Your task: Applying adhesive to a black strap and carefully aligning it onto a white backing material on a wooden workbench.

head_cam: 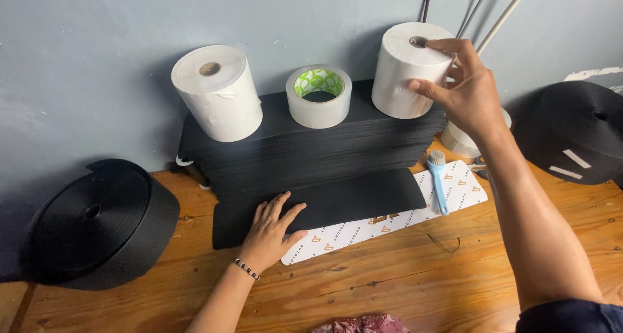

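From the head camera, the right hand (464,89) is clamped on a white paper roll with a cardboard core (410,70), thumb on its side wall and fingers over the top rim; the roll stands upright, core pointing up, on a tall stack of black fabric strips (311,148) near the bench's back edge. The left hand (269,232) lies flat, fingers spread, pressing a single black fabric strip (324,206) on the wooden bench (389,287); its long axis runs left to right, slightly tilted. I judge the roll is being handled as a weight; shifting it calls for a firm, level grip.
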